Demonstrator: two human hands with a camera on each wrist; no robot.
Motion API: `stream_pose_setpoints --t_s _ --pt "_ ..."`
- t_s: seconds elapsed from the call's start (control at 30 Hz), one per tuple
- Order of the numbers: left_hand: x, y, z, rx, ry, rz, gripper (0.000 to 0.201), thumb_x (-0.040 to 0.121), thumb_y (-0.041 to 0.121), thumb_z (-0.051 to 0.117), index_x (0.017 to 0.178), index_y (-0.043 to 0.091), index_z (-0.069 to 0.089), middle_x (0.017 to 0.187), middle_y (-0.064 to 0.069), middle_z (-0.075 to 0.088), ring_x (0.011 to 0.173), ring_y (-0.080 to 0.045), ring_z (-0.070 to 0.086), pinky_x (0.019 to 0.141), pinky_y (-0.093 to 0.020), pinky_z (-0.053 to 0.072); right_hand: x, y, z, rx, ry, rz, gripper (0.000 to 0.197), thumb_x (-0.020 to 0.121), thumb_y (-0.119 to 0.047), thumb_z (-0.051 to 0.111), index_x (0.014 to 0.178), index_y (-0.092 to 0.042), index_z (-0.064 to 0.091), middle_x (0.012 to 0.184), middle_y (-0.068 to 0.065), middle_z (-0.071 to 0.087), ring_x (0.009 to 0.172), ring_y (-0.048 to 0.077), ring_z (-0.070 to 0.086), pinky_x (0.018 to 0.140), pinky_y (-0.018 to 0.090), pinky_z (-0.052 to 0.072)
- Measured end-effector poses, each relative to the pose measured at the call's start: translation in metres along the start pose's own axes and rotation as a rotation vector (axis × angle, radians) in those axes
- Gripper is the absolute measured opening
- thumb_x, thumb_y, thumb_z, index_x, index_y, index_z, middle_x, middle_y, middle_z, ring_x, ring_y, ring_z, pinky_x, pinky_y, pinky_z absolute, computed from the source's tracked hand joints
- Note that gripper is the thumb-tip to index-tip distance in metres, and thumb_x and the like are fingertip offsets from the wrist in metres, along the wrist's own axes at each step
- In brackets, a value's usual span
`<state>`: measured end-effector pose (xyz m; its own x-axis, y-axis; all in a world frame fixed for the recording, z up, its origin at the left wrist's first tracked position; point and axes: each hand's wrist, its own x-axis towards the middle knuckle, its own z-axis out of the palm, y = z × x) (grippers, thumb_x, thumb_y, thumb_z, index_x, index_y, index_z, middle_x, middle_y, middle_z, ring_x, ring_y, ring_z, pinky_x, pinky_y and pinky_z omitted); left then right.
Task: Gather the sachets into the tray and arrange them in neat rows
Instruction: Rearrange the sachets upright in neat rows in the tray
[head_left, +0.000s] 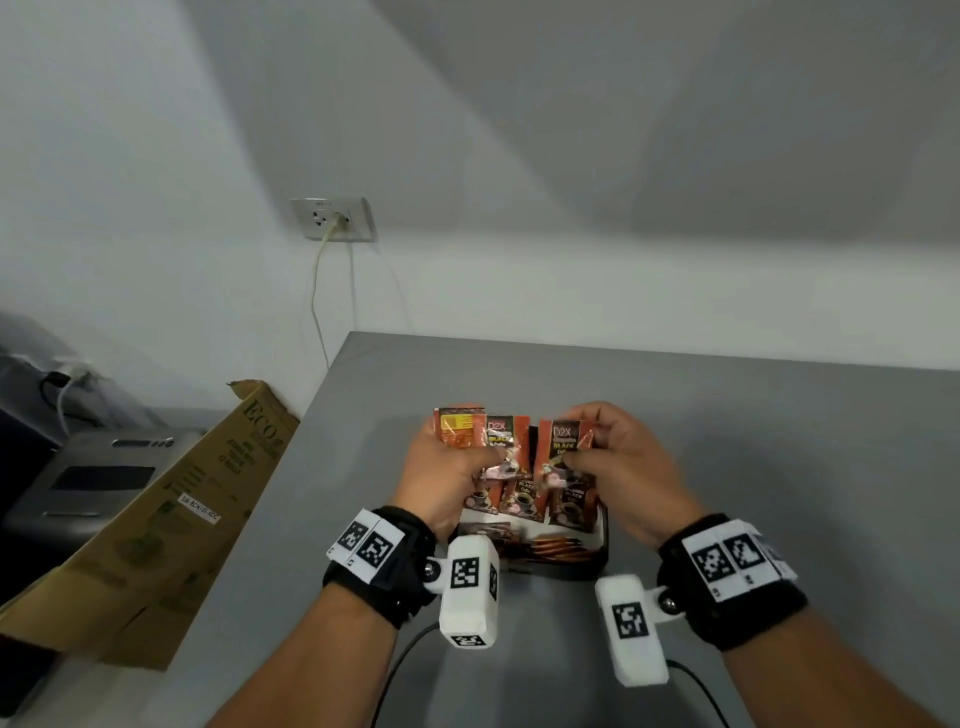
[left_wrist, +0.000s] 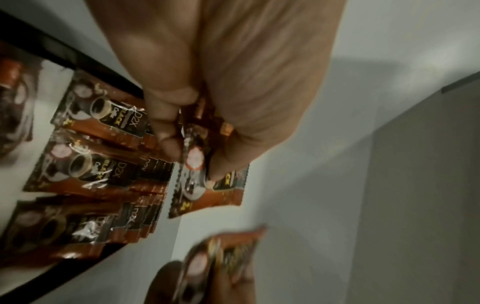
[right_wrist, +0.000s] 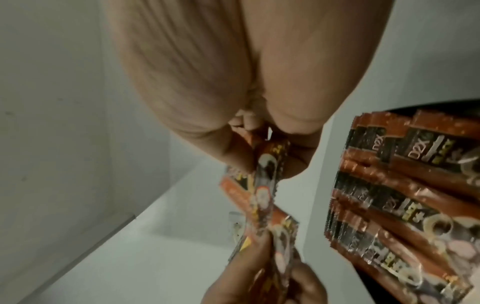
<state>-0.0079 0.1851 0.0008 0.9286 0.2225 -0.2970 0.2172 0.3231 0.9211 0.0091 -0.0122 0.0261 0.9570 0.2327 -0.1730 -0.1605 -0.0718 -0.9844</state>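
Both hands hover over a black tray (head_left: 602, 545) on the grey table. My left hand (head_left: 447, 467) grips a small bunch of orange-and-black coffee sachets (head_left: 480, 434), fanned upright; the left wrist view shows thumb and fingers pinching these sachets (left_wrist: 205, 185). My right hand (head_left: 618, 457) pinches another sachet (head_left: 563, 441) between thumb and fingers, and the right wrist view shows that sachet (right_wrist: 267, 164) held on edge. Inside the tray, several sachets (head_left: 524, 501) lie in overlapping rows (left_wrist: 85, 170) (right_wrist: 405, 195). The tray's far part is hidden behind the hands.
A cardboard box (head_left: 156, 525) leans at the table's left edge, with a grey appliance (head_left: 98, 478) beyond it. A wall socket (head_left: 332, 219) with a cable sits above. The table (head_left: 779, 441) runs right and back to the wall.
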Motion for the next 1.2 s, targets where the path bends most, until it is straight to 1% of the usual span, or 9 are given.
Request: stream_pose_setpoints --t_s 0.17,0.33,0.47,0.6,0.77,0.9,1.0,1.1,1.2 --pt "-0.01 -0.005 0.019 0.025 -0.149 0.003 0.031 0.08 -0.011 0.067 0.11 -0.005 0.063 0.099 -0.027 0.07 0.086 -0.037 0.07 0.073 -0.044 0.058 0.004 0.006 0.023 0.066 -0.074 0.125 0.025 0.089 0.007 0.057 0.11 -0.006 0.065 0.106 0.021 0.072 0.088 0.028 0.07 0.086 0.047 0.056" --pt "-0.008 -0.002 0.01 -0.306 -0.109 -0.135 0.043 0.097 0.033 0.042 0.126 0.012 0.064 0.079 -0.007 0.062 0.06 -0.017 0.05 0.054 -0.029 0.033 0.006 0.005 0.021 0.302 0.019 0.194 0.021 0.092 0.011 0.051 0.105 -0.003 0.059 0.092 0.021 0.071 0.072 0.028 0.07 0.06 0.039 0.057" --pt "-0.003 -0.003 0.003 -0.173 -0.025 -0.083 0.029 0.095 -0.002 0.036 0.1 0.011 0.061 0.074 -0.004 0.063 0.052 -0.013 0.06 0.049 -0.025 0.044 0.007 0.004 0.009 0.39 0.021 0.239 0.02 0.093 0.01 0.048 0.102 -0.005 0.059 0.087 0.018 0.072 0.07 0.027 0.069 0.06 0.039 0.056" --pt "0.001 -0.013 -0.003 -0.036 0.093 -0.015 0.02 0.086 0.001 0.069 0.085 0.017 0.057 0.083 -0.01 0.065 0.071 -0.025 0.061 0.067 -0.037 0.05 0.006 0.006 0.005 0.43 0.057 0.226 0.019 0.093 0.01 0.049 0.099 -0.004 0.061 0.084 0.016 0.07 0.068 0.026 0.069 0.059 0.038 0.056" --pt "-0.001 -0.015 0.002 -0.1 0.068 -0.026 0.03 0.088 -0.012 0.062 0.105 0.013 0.056 0.098 -0.013 0.066 0.068 -0.021 0.064 0.051 -0.03 0.053 0.006 0.013 0.006 0.4 0.05 0.169 0.017 0.09 0.01 0.059 0.1 -0.002 0.064 0.09 0.017 0.072 0.077 0.029 0.07 0.069 0.041 0.057" --pt "-0.009 -0.012 0.013 -0.195 -0.038 -0.119 0.027 0.09 -0.016 0.046 0.092 0.01 0.053 0.097 -0.02 0.063 0.074 -0.029 0.066 0.057 -0.04 0.059 0.002 0.008 0.013 0.086 0.019 0.019 0.02 0.088 0.004 0.068 0.103 -0.01 0.071 0.092 0.006 0.078 0.081 0.019 0.074 0.07 0.029 0.058" --pt "-0.015 -0.005 0.015 -0.352 -0.176 -0.253 0.021 0.087 0.007 0.044 0.088 0.006 0.065 0.095 -0.023 0.065 0.079 -0.036 0.065 0.069 -0.047 0.056 0.0 0.001 0.015 -0.211 0.016 -0.105 0.022 0.089 -0.004 0.07 0.102 -0.022 0.074 0.089 -0.005 0.077 0.077 0.004 0.072 0.065 0.013 0.052" --pt "-0.018 -0.003 0.015 -0.353 -0.274 -0.326 0.036 0.087 0.025 0.053 0.108 0.0 0.068 0.098 -0.02 0.068 0.082 -0.032 0.065 0.074 -0.043 0.054 0.0 -0.001 0.018 -0.445 -0.052 -0.192 0.024 0.092 -0.013 0.067 0.112 -0.026 0.072 0.097 -0.011 0.07 0.083 0.004 0.067 0.07 0.008 0.046" --pt "-0.022 -0.006 0.016 -0.251 -0.319 -0.34 0.043 0.077 0.009 0.065 0.118 -0.003 0.063 0.104 -0.021 0.07 0.085 -0.029 0.07 0.073 -0.04 0.059 0.001 0.002 0.022 -0.741 -0.158 -0.304 0.033 0.093 -0.029 0.064 0.126 -0.035 0.065 0.104 -0.012 0.053 0.1 0.003 0.052 0.084 0.013 0.039"
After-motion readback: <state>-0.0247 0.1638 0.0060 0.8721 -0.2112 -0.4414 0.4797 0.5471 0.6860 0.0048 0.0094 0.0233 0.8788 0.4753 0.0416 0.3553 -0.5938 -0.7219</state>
